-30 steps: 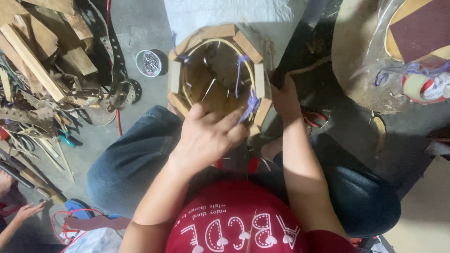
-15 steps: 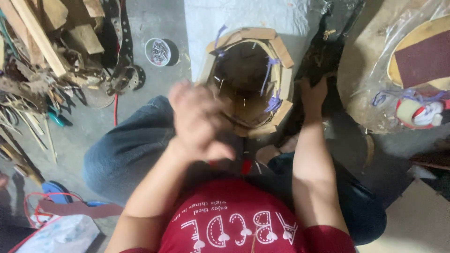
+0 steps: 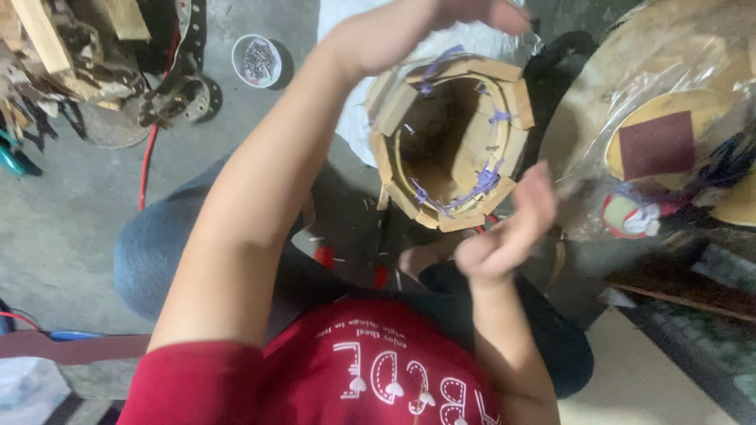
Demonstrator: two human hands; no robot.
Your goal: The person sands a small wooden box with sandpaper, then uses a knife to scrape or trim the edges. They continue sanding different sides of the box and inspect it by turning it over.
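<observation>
At two to three o'clock lies the biggest package, a clear plastic bag (image 3: 630, 102) over round tan boards, showing a dark red rectangle (image 3: 655, 144) and a small red-and-white roll (image 3: 628, 215), while a little round tin of nails (image 3: 257, 60) sits at eleven o'clock. The wooden bucket (image 3: 449, 142), a ring of pale staves tied with purple cord, stands open-mouthed on the floor at one o'clock before the person's knees. The left hand (image 3: 417, 27) is raised above its rim, blurred, fingers loosely open and empty; the right hand (image 3: 504, 232), just beside its lower edge, is open too, gripping nothing.
</observation>
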